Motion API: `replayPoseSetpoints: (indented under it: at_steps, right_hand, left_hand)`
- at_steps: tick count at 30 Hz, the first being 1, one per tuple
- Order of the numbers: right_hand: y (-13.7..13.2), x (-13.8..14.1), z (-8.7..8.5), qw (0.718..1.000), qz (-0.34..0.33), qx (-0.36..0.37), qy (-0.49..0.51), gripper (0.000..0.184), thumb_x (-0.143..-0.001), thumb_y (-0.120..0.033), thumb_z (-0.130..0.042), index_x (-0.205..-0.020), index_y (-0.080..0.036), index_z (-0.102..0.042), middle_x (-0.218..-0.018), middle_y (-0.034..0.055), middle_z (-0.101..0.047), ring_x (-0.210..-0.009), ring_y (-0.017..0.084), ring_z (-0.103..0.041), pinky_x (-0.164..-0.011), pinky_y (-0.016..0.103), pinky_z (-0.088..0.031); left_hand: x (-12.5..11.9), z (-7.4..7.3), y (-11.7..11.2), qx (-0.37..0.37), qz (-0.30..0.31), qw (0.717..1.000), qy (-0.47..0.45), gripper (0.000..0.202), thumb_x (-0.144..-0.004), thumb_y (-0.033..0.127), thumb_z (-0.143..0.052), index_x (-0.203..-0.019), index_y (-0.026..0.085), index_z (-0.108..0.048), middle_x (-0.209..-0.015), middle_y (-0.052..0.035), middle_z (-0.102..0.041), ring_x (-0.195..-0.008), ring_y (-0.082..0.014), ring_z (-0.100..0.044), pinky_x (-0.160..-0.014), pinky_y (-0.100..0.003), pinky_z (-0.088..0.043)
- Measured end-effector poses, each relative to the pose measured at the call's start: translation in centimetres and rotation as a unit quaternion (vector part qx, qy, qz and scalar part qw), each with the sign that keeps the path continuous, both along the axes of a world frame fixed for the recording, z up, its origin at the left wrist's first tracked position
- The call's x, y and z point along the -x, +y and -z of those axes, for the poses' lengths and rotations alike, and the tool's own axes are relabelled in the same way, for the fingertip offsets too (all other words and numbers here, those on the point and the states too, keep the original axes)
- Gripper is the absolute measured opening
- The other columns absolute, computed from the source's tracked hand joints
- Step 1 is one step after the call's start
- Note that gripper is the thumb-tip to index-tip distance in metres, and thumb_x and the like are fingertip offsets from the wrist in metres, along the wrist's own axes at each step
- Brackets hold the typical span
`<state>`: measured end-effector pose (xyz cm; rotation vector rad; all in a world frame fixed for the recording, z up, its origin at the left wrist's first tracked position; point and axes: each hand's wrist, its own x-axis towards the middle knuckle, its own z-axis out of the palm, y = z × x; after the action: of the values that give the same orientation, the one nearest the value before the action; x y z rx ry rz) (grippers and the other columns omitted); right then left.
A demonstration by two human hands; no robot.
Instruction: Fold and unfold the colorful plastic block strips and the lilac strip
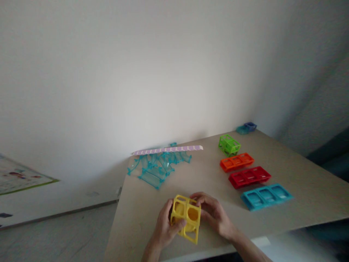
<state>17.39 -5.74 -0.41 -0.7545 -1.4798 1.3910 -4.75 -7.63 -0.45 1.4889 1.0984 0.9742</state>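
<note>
A yellow plastic frame block (186, 215) with square faces and round openings is held over the near part of the table, tilted. My left hand (166, 225) grips it from the left, thumb across its front face. Against its upper right side, the fingers of my right hand (214, 214) are closed on the edge; some fingertips are hidden behind the block. To the right lie a light-blue three-cell block (267, 197), a red one (249, 177) and an orange one (237, 162). Behind them stands a green frame block (229, 145).
Transparent blue track-like pieces (155, 169) lie piled at the table's left back. A lilac patterned strip (167, 150) rests along their far side. Small blue and teal pieces (247, 127) sit at the far right corner. The table (207, 174) meets a white wall (174, 72).
</note>
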Motion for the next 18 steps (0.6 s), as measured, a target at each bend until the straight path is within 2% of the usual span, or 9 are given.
replayPoseSetpoints:
  at_steps: [6,14,18]
  right_hand:
    - [0.0,0.2,0.3,1.0,-0.008,0.013,-0.012,0.021,-0.089,-0.04,-0.061,-0.088,-0.019,-0.058,-0.118,0.0168,-0.062,-0.105,0.028,-0.063,-0.092,0.043,-0.05]
    - [0.2,0.1,-1.0,0.998,-0.022,0.052,-0.015,0.028,-0.087,-0.044,-0.063,-0.077,-0.02,-0.054,-0.122,0.0164,-0.064,-0.106,0.03,-0.063,-0.088,0.042,-0.049]
    - [0.2,0.2,-1.4,0.996,-0.034,0.079,-0.001,0.029,-0.085,-0.044,-0.065,-0.075,-0.02,-0.053,-0.124,0.0163,-0.064,-0.111,0.031,-0.062,-0.091,0.044,-0.047]
  left_hand:
    - [0.4,-0.5,-0.2,0.093,0.023,0.988,-0.119,0.048,-0.072,0.038,-0.076,-0.109,0.019,-0.052,-0.095,-0.0036,-0.065,-0.081,-0.0175,-0.061,-0.067,-0.026,-0.052]
    - [0.7,-1.3,0.6,0.136,0.067,0.977,-0.15,0.046,-0.074,0.037,-0.076,-0.108,0.019,-0.052,-0.092,-0.0016,-0.061,-0.078,-0.0151,-0.058,-0.066,-0.025,-0.05]
    - [0.2,-1.4,0.6,0.131,0.045,0.977,-0.163,0.048,-0.072,0.038,-0.077,-0.11,0.018,-0.054,-0.092,-0.0028,-0.063,-0.078,-0.0155,-0.058,-0.067,-0.025,-0.049]
